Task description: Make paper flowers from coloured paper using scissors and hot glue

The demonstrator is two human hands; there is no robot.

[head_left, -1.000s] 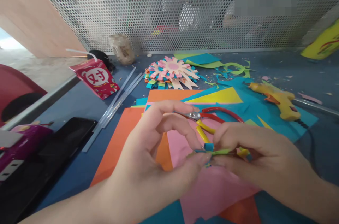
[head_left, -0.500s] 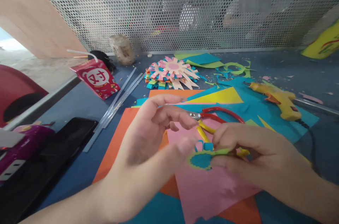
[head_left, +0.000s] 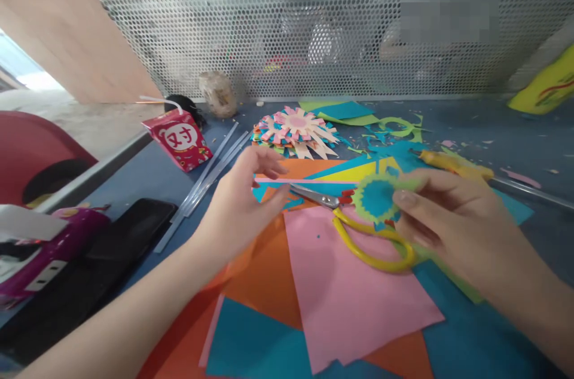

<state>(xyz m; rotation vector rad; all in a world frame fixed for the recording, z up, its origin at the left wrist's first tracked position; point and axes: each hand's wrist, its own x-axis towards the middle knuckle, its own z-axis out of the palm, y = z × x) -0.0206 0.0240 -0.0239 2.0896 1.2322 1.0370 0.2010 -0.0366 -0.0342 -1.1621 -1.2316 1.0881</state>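
Note:
My right hand (head_left: 452,217) pinches a small round paper flower (head_left: 375,196), blue in the middle with a green jagged rim, and holds it up facing me above the scissors (head_left: 359,229), which lie on the pink sheet (head_left: 345,283) with yellow and red handles. My left hand (head_left: 244,199) hovers over the orange sheet (head_left: 264,271) with fingers loosely apart, holding nothing, its fingertips near the scissor blades and a thin pink paper strip (head_left: 305,180).
A finished layered paper flower (head_left: 293,131) lies further back. A yellow glue gun (head_left: 452,164) is at the right, glue sticks (head_left: 210,173) and a red drink carton (head_left: 179,138) at the left. A black phone (head_left: 89,259) and a purple device (head_left: 49,247) sit near left. Perforated metal screen (head_left: 287,26) behind.
My left hand let go of the small flower and moved away up and left. My right hand lifted the flower and turned its face toward me.

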